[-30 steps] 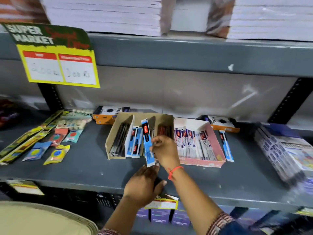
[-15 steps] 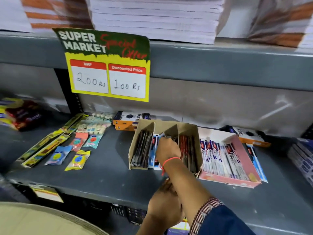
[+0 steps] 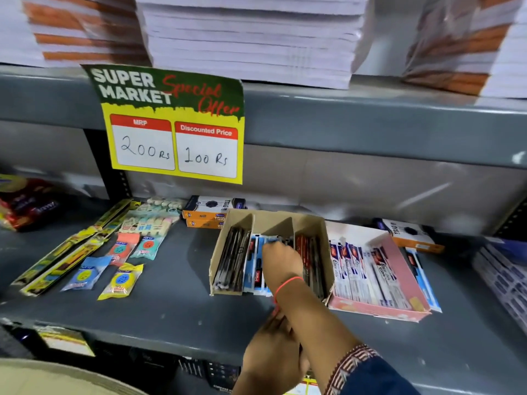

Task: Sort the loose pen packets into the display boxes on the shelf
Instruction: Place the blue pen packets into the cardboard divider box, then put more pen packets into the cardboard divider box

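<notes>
A brown cardboard display box with three compartments stands mid-shelf: dark pens on the left, blue pen packets in the middle, red-and-black ones on the right. My right hand is inside the middle compartment, fingers pinched on the top of a blue pen packet standing among the others. My left hand is curled at the shelf's front edge under my right forearm; what it holds is hidden. A pink display box of white-and-blue packets sits to the right, with a loose blue packet lying beside it.
Orange-and-black boxes stand behind the display boxes. Small sharpener and eraser packets and long yellow-green strips lie at the left. A price sign hangs from the upper shelf, which holds notebook stacks. Blue-white packs lie far right.
My right hand has carried the blue packet from above the shelf front into the box's middle compartment. My left hand has dropped to the shelf edge. The view has shifted left and closer.
</notes>
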`<state>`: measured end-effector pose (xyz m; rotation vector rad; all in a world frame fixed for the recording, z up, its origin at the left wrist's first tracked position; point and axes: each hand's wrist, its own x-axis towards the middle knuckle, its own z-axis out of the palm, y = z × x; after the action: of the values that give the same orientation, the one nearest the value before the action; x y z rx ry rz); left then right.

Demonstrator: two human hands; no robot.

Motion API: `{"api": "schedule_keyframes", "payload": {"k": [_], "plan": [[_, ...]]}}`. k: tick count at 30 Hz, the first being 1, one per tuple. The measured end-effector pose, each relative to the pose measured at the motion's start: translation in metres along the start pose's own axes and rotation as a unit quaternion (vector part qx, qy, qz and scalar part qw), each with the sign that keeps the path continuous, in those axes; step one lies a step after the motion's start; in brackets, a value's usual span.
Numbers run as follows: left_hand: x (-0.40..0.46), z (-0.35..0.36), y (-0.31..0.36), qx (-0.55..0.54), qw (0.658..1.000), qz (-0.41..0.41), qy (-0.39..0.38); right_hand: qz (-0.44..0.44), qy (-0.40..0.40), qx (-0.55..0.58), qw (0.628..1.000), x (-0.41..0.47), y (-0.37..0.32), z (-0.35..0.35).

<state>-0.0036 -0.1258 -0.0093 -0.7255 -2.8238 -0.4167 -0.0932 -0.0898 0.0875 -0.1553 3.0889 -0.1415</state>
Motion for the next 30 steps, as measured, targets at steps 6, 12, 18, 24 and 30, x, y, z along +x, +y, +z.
{"api": "schedule_keyframes", "payload": {"k": [6, 12, 18, 24, 30], "plan": [[0.003, 0.021, -0.010, -0.024, 0.999, -0.033, -0.037, 0.013, 0.092, 0.014, 0.996, -0.020, 0.036, -0.027], [0.003, 0.030, 0.020, -0.029, 0.999, -0.011, -0.019, 0.121, 0.317, 0.245, 0.908, -0.025, 0.124, -0.026], [0.016, 0.044, 0.049, 0.039, 0.997, 0.050, -0.032, 0.326, 0.340, 0.214, 0.856, -0.049, 0.212, -0.018], [0.045, 0.048, 0.080, 0.050, 0.987, 0.105, -0.109, 0.398, 0.146, 0.231, 0.876, -0.061, 0.262, 0.005], [0.061, 0.044, 0.091, 0.030, 0.986, 0.088, -0.142, 0.372, 0.065, 0.210, 0.902, -0.049, 0.275, 0.023]]}}
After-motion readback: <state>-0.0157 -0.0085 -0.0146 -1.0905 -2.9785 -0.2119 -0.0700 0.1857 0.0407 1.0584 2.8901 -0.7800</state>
